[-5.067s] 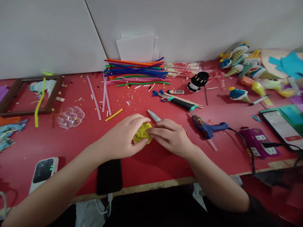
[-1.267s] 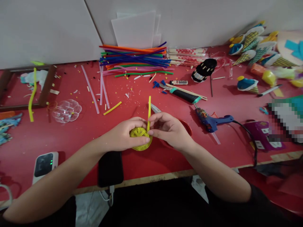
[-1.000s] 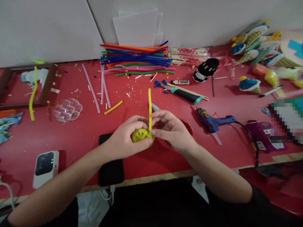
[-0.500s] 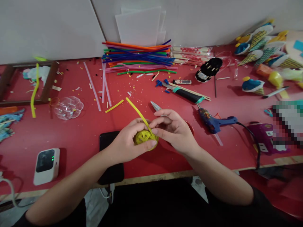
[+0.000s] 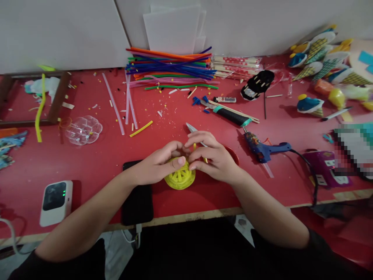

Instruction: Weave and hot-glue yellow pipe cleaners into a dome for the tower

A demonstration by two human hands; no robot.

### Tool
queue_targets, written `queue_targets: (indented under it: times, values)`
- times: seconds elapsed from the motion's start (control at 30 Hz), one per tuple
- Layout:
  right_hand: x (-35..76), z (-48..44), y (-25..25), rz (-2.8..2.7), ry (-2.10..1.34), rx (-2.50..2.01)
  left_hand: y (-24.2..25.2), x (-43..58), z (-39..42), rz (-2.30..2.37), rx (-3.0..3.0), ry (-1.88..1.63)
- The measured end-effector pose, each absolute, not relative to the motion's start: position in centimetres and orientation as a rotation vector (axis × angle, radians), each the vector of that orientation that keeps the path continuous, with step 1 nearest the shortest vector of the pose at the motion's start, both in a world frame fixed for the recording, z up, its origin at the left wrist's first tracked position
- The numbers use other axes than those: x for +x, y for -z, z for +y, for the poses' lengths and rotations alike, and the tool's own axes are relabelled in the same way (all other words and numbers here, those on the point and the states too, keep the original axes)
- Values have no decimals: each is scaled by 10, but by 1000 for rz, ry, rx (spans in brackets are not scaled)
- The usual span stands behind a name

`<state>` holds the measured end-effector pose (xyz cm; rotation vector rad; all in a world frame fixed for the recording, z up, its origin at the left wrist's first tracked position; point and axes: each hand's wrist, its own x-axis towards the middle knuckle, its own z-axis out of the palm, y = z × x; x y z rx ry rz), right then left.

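Observation:
A round yellow wheel (image 5: pixel 180 178) made of bent straws, with spokes, sits near the front of the red table (image 5: pixel 96 163). My left hand (image 5: pixel 159 165) curls over its top, fingertips pressing on the rim. My right hand (image 5: pixel 211 155) is closed beside it, pinching a short yellow straw piece (image 5: pixel 194 147) that pokes out between the fingers. The fingertips of both hands meet above the wheel.
Scissors (image 5: pixel 192 128) lie just behind my hands, a blue glue gun (image 5: pixel 264 147) with its cord to the right. Coloured straws (image 5: pixel 171 68) pile at the back. A black phone (image 5: pixel 136 194) and a white device (image 5: pixel 55 201) sit near the front edge. Paper cone crafts (image 5: pixel 317 70) crowd the far right.
The long yellow straw that stood up from the wheel tilted left and is now folded down; only a short end shows. The wheel has dropped lower, below my fingers.

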<state>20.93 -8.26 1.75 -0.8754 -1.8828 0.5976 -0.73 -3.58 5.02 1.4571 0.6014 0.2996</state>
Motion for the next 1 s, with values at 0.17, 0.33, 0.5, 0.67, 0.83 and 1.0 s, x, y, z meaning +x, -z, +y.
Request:
queue_targets:
  times: [0.17,0.33,0.5,0.67,0.83,1.0]
  values:
    - [205,-85,-16,-1929,-496,-849,-57,0,-28,652,1689,-236]
    - [202,-90,-15,-1937,-351,-854,-61,3,-10,552,1797,-153]
    - [205,-94,-21,-1999,-436,-824,-62,1,-4,531,1819,-138]
    - [210,-93,-27,-2008,-512,-760,-62,-3,-9,559,1745,-130]
    - [211,-92,-30,-1983,-595,-774,-60,-11,-13,526,1446,-244]
    - [212,-92,-29,-1964,-619,-776,-54,-14,-16,520,1249,-335]
